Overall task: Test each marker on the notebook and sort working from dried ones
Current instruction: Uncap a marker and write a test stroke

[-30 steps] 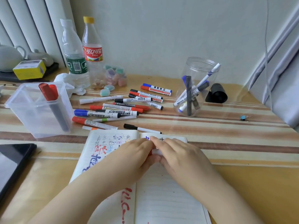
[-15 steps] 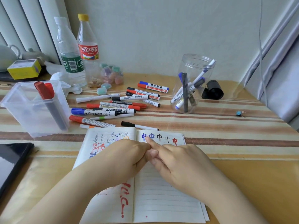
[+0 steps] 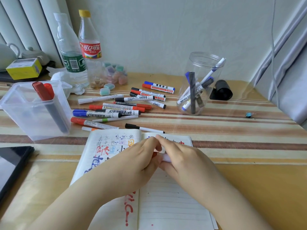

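Nearest the camera, both hands are meeting over the open notebook (image 3: 166, 196), which is lying at six o'clock on the striped table (image 3: 232, 130). The left hand (image 3: 132, 161) is curling its fingers around the red-capped end of a marker (image 3: 164, 157), while the right hand (image 3: 184, 160) is gripping the white barrel of the same marker; only a short stretch of it is showing between them. At nine o'clock a dark tablet (image 3: 11, 163) is lying at the table's edge. Farther out, at about eleven o'clock, a loose pile of markers (image 3: 119, 105) is spreading just beyond the notebook's top edge. A rectangular clear bin (image 3: 20, 117) at ten o'clock is holding two red-capped markers standing tilted. At one o'clock a round clear jar (image 3: 206, 63) is holding several markers leaning against its wall. Two plastic bottles (image 3: 79, 52) are standing at eleven o'clock near the wall.
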Tool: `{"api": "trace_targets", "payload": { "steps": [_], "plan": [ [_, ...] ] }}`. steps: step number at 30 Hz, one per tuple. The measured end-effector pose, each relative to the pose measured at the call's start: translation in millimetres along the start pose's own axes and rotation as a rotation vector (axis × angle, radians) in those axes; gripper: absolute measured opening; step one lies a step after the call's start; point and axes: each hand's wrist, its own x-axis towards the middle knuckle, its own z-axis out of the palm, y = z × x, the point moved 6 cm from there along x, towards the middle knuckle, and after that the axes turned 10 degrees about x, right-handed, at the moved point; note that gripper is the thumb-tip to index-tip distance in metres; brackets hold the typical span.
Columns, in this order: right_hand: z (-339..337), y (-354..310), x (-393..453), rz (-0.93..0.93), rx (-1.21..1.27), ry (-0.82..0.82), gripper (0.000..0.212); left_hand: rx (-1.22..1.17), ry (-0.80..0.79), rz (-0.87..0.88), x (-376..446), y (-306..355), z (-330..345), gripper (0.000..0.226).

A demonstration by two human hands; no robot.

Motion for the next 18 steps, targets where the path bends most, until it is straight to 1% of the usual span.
{"api": "trace_targets", "payload": {
  "steps": [1,3,6,8,9,12,13,14,17,18],
  "plan": [
    [-0.6,1.2,0.2,0.021,0.047,-0.001,0.050,-0.010,0.010,-0.014,-0.2,0.7,-1.2,0.010],
    [-2.3,3.9,0.4,0.044,0.092,0.006,0.041,-0.046,0.023,-0.043,0.3,1.3,-4.9,0.006],
    [-6.3,5.9,0.2,0.019,-0.019,0.028,0.033,-0.082,0.007,-0.066,2.3,-2.1,-10.0,0.008],
    [-8.2,7.3,-0.4,0.001,-0.075,0.029,0.031,-0.045,-0.021,-0.077,3.0,-6.9,-8.7,0.012],
    [-8.8,7.8,-0.9,-0.004,-0.095,0.026,0.029,-0.001,-0.027,-0.084,2.9,-8.9,-7.3,0.015],
    [-7.1,6.9,-2.7,-0.013,-0.154,0.000,0.027,0.113,-0.009,-0.019,4.3,-7.1,-2.7,0.049],
    [-6.2,6.4,-3.4,-0.017,-0.165,-0.009,0.028,0.118,-0.016,-0.008,4.3,-5.9,-1.7,0.053],
    [-5.3,6.0,-4.0,-0.016,-0.166,-0.018,0.029,0.101,-0.021,-0.001,4.1,-5.1,-0.6,0.048],
    [-5.8,5.7,-4.8,-0.011,-0.123,-0.040,0.034,-0.022,-0.025,-0.002,5.3,-5.2,-0.6,0.022],
    [-6.8,5.6,-4.6,-0.011,-0.102,-0.044,0.036,-0.069,-0.030,-0.013,5.3,-5.8,-0.7,0.020]
  ]
}}
